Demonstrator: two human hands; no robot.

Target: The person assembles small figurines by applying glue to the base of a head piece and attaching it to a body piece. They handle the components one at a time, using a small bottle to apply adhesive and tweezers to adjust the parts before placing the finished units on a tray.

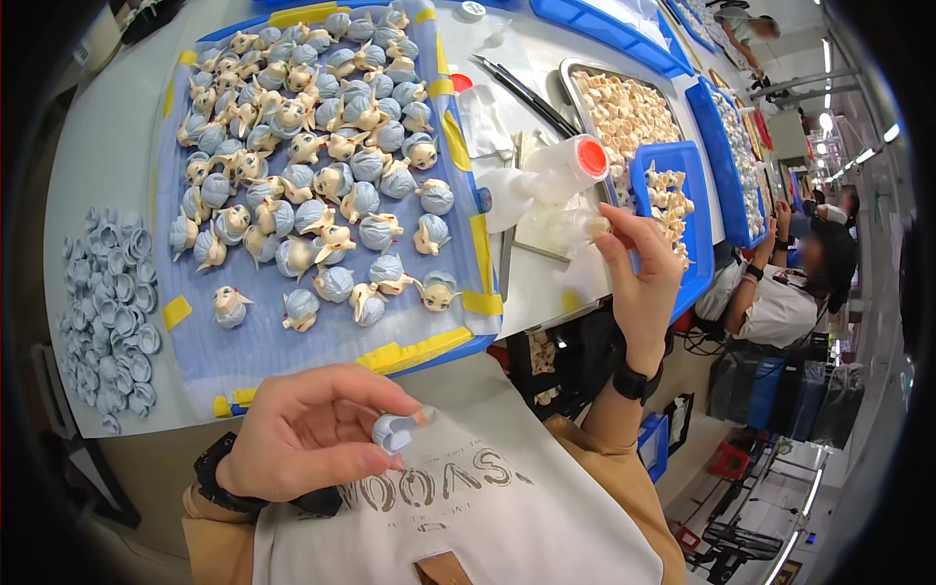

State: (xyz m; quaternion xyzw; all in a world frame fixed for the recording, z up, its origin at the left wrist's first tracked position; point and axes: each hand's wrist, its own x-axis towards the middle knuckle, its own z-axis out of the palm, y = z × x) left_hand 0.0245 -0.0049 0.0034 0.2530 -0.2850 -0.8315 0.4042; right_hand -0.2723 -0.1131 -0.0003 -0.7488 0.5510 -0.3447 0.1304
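A blue tray (pixel 200 366) edged in yellow tape holds rows of doll heads (pixel 322 146); the right hand (pixel 639 278) pinches a small pale piece (pixel 597 226) beside a red-capped white bottle (pixel 561 168); the left hand (pixel 302 429) grips a blue-grey cap (pixel 393 432) at the lap.

The left hand (pixel 307 434) pinches a small blue-grey cap (pixel 393 432) over the lap. The right hand (pixel 639 278) holds up what looks like a pale doll part (pixel 596 227), beside a tray (pixel 195 366) of blue-haired doll heads (pixel 322 161) on the surface (pixel 102 146).

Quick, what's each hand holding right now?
Left hand: closed on a small blue-grey hair piece.
Right hand: fingertips pinching a small cream-coloured part.
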